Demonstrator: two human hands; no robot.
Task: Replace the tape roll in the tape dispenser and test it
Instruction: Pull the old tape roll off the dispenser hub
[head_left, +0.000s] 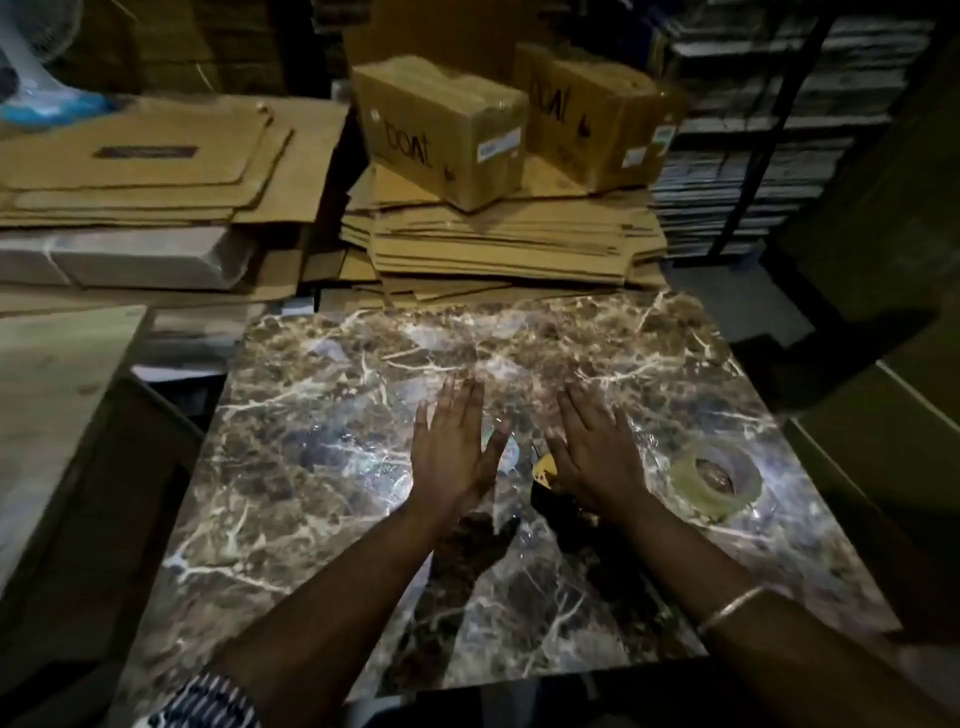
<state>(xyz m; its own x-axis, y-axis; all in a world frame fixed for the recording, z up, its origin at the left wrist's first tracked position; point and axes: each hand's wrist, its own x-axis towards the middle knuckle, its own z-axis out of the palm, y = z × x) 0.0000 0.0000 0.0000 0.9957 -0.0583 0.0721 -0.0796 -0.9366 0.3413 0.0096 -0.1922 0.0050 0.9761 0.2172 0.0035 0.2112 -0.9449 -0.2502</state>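
Both my hands hover flat, palms down, over the marble tabletop (322, 467). My left hand (454, 447) is open with its fingers together and holds nothing. My right hand (597, 457) is open too, and it covers most of a black and yellow tape dispenser (548, 480) that lies under and beside it. A clear tape roll (719, 480) lies flat on the table to the right of my right hand, apart from it. A small shiny clear object (506, 449) shows between my hands; I cannot tell what it is.
Stacks of flattened cardboard (498, 244) lie behind the table, with two closed brown boxes (447, 130) on top. More flat cardboard (156, 166) is piled at the left. Dark shelving (769, 156) stands at the back right. A large carton (883, 415) borders the table's right edge.
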